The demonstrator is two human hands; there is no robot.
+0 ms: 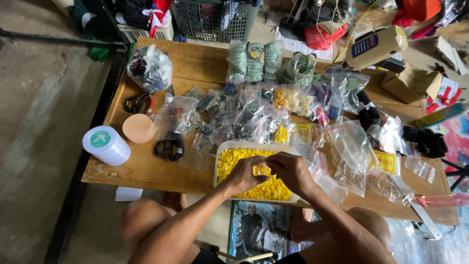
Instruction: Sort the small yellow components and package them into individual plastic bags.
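A white rectangular tray [221, 146] full of small yellow pieces [229, 159] sits at the near edge of a low wooden table [195, 63]. Both my hands meet over the tray. My left hand [244, 173] and my right hand [292, 171] pinch a small clear bag [262, 169] holding yellow pieces between the fingertips. Many small clear zip bags [351, 142] with beads and dark metal parts lie spread across the table behind the tray.
A white tape roll [106, 144] and a peach round lid [138, 128] stand at the left, with black scissors [168, 146] and pliers [138, 102] nearby. A cream glue gun [373, 46] and cardboard boxes [413, 83] lie at the right. Baskets [210, 19] stand behind.
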